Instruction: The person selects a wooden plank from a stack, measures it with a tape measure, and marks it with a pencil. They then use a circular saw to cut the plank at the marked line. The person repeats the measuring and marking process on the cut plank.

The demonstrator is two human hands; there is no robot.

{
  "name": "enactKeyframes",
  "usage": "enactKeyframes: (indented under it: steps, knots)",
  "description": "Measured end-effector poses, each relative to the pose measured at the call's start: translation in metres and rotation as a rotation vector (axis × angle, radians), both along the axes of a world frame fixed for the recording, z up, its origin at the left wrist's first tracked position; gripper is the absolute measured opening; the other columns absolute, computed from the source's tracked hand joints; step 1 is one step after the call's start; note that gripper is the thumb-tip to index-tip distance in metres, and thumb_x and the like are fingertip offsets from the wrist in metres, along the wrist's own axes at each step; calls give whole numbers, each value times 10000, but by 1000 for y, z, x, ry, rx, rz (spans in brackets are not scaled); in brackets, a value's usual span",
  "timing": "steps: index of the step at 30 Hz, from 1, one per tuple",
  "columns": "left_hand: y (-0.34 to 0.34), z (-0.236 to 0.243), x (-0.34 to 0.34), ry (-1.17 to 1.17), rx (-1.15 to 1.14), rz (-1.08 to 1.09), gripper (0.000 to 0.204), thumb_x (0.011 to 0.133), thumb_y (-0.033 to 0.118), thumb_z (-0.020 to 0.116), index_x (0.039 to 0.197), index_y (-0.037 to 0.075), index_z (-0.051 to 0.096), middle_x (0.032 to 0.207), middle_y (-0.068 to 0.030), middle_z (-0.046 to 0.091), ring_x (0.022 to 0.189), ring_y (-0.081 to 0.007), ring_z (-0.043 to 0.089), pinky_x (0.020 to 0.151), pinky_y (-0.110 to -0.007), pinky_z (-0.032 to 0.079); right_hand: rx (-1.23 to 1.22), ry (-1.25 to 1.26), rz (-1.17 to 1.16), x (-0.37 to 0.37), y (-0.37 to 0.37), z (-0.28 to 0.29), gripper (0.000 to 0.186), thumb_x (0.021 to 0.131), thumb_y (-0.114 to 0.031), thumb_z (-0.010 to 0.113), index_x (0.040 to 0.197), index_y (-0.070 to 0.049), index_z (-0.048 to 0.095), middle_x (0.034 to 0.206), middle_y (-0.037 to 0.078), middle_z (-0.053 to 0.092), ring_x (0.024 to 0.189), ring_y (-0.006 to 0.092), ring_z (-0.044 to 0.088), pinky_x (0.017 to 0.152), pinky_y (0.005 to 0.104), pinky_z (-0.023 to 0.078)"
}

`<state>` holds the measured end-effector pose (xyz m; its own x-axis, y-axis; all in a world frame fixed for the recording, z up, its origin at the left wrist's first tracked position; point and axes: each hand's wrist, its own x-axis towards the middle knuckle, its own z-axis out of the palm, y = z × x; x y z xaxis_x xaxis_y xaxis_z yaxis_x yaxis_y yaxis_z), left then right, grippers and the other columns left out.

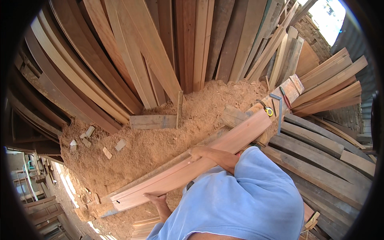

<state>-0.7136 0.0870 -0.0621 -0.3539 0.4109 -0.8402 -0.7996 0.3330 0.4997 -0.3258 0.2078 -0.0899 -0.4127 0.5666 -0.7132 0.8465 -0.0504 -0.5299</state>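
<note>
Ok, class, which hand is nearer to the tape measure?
Right. The right hand is at the board's far edge, left of the tape measure; the left hand is farther left, at the board's near edge.

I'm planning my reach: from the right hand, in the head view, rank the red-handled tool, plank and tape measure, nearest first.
From the right hand:
1. Plank: directly under it, touching.
2. Tape measure: to the right, beyond the plank's far end.
3. Red-handled tool: farther right.
</note>
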Motion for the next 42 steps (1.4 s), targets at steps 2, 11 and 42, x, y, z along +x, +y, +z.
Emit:
enactKeyframes:
  steps: [2, 11, 42]
  knots:
    - [0, -1, -1, 6, -4, -39, 970, 860, 888, 443, 1557, 218, 372, 1609, -110, 368, 1429, -391, 388, 1103, -697, 344, -50, 12, -17, -5, -5, -5, 763, 807, -588, 778, 1314, -30, 665, 1315, 222, 670, 1215, 400, 641, 990, 519, 520]
    - [40, -15, 48, 307, -132, -201, 960, 875, 870, 431, 1554, 193, 376, 1605, -121, 375, 1426, -386, 395, 1109, -675, 347, 198, -52, -220, 14, -6, 45, 564, 876, -511, 710, 1206, -54, 697, 1284, 225, 656, 1255, 419, 579, 1039, 563, 451]
    - [102, -12, 110, 447, -152, -321, 932, 929, 807, 392, 1543, 107, 389, 1590, -160, 397, 1418, -370, 419, 1132, -599, 358, 201, -663, -628, 161, -106, 87, 1072, 808, -495, 799, 1548, 100, 302, 1627, 358, 230, 1496, 540, 260, 1183, 584, 313]
